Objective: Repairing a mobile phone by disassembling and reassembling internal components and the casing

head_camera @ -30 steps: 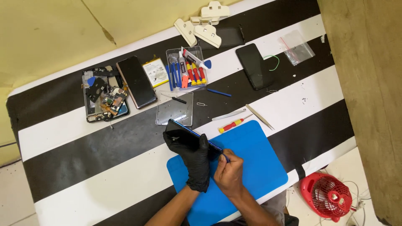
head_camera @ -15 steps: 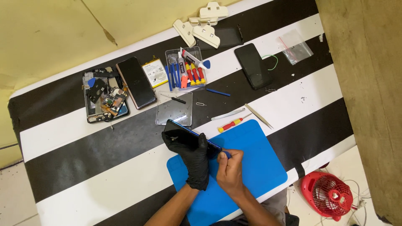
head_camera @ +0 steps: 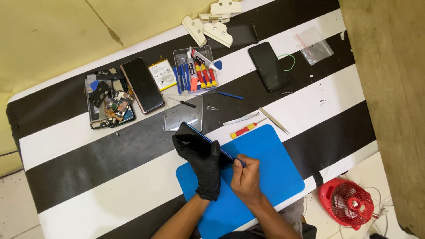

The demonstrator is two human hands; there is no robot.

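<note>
Striped table point(head_camera: 110, 163), blue mat point(head_camera: 274, 155), perhaps tiled floor point(head_camera: 13, 208).

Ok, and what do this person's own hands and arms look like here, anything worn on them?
The left hand wears a black glove that fits closely and ends at the wrist. The right hand is bare, with no glove. Both forearms are uncovered: no sleeves show. No watch, ring or band is visible.
</note>
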